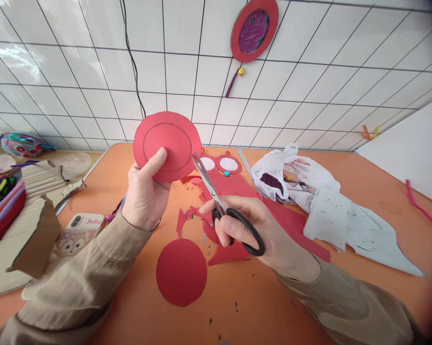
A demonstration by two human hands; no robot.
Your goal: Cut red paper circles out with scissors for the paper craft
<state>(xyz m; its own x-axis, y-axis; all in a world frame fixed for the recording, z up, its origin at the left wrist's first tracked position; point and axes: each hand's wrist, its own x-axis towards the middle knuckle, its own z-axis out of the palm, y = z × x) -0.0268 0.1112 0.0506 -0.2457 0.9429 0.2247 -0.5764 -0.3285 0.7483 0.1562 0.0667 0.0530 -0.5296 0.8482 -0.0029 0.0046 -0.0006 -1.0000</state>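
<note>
My left hand (149, 194) pinches a red paper disc (172, 165) in the air, thumb on its face and the fingers hidden behind. A smaller circle is drawn on the disc in dark line. In my right hand (248, 218) is a pair of scissors (216, 194) with black handles, blades slightly apart. Their tips reach the disc's right side, near the drawn circle; whether they touch the paper I cannot tell. Below, a second red disc (181, 273) lies flat on the orange table (136, 297). Red paper scraps (192, 213) are scattered beside it.
Large red paper pieces (284, 220) lie behind my right hand. Two red rings with white centres (228, 164) rest near the wall. At right are a white plastic bag (291, 172) and white sheets (359, 230). A phone (81, 232) and torn cardboard (36, 230) are left.
</note>
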